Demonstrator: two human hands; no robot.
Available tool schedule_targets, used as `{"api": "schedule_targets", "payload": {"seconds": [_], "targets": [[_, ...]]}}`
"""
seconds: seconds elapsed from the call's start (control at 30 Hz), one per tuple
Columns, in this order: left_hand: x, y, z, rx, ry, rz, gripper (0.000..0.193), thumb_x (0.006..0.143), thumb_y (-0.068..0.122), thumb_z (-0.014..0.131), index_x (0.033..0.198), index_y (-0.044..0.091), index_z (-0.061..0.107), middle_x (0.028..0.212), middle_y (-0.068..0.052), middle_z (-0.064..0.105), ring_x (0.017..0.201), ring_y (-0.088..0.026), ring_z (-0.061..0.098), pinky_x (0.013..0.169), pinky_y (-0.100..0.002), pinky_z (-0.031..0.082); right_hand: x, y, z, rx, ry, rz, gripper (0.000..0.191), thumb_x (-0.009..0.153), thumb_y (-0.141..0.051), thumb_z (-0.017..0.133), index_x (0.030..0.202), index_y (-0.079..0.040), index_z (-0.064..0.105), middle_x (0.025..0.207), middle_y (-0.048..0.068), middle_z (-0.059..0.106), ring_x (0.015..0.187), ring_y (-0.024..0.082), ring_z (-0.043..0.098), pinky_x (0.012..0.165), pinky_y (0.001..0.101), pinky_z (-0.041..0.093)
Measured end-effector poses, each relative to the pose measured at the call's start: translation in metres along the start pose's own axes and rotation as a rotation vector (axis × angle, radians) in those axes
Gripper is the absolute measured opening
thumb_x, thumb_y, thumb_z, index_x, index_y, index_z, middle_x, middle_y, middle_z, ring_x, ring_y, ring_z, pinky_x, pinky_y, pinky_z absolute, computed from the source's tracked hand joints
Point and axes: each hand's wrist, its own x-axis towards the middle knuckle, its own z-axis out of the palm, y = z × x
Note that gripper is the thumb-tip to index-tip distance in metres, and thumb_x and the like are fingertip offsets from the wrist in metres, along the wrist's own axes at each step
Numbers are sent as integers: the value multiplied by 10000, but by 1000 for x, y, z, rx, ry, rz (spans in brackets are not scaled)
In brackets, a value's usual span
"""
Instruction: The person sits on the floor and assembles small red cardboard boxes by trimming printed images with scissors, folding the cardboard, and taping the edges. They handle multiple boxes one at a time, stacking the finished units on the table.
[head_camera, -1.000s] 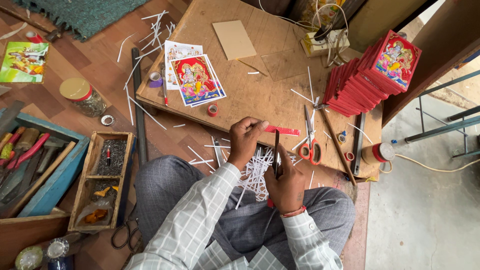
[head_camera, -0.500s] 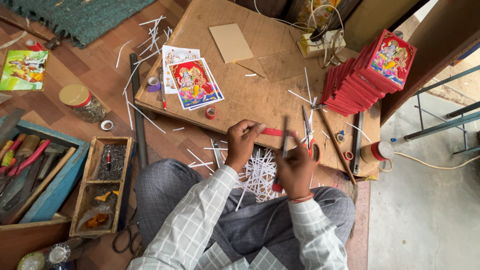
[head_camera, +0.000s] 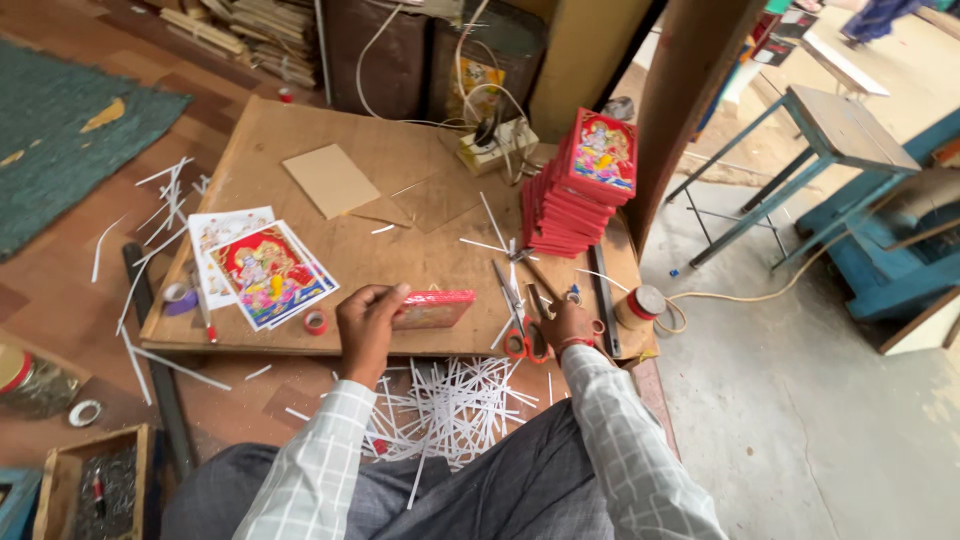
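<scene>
your left hand (head_camera: 365, 322) grips a small red framed picture (head_camera: 432, 309), fingers closed round its left end, thumb on top; it lies flat at the front edge of the wooden worktop (head_camera: 300, 140), just left of the scissors. your right hand (head_camera: 568, 325) rests on the worktop by the red-handled scissors (head_camera: 518, 318), fingers curled near the handles; cannot tell if they grip anything. a dark flat strip (head_camera: 603, 312) lies just right of that hand, a tape roll (head_camera: 640, 303) beside it. a stack of red framed pictures (head_camera: 582, 190) stands behind, well apart from your hands. colourful prints (head_camera: 265, 272) lie left on the worktop, a small red tape ring (head_camera: 316, 322) near your left hand. a cardboard piece (head_camera: 330, 180) sits further back. white paper strips (head_camera: 450, 405) litter the floor between worktop and your knees. a green mat (head_camera: 60, 130) lies far left.
</scene>
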Motion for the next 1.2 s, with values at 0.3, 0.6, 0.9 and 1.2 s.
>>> {"api": "schedule_targets", "payload": {"seconds": [0.3, 0.6, 0.9, 1.2], "targets": [[17, -3, 8, -29, -10, -82, 180, 908, 145, 778, 823, -3, 721, 756, -12, 681, 643, -66, 597, 561, -231, 514, -94, -127, -62, 406, 611, -976, 247, 881, 56, 680, 1122, 1, 682, 1167, 156, 700, 1142, 327, 694, 1015, 459, 562], [27, -1, 9, 39, -29, -41, 193, 907, 140, 786, 805, -12, 722, 741, -17, 678, 644, -60, 559, 549, -229, 444, -100, -163, -57, 300, 585, -943, 364, 879, 37, 661, 1243, 35, 672, 1296, 174, 678, 1301, 328, 625, 1194, 518, 428], [33, 3, 8, 77, -53, -31, 199, 901, 150, 785, 792, -4, 722, 725, 1, 681, 634, -44, 556, 562, -218, 450, -89, -169, -47, 305, 599, -896, 325, 904, 23, 676, 1228, 5, 678, 1267, 156, 696, 1273, 327, 650, 1171, 501, 450], [32, -1, 4, 12, -22, -79, 202, 873, 154, 809, 777, -2, 724, 721, 0, 684, 625, -59, 575, 555, -227, 478, -76, -178, -49, 318, 561, -823, 257, 919, -80, 725, 1168, -29, 685, 1166, 141, 706, 1161, 315, 673, 1122, 480, 472]]}}
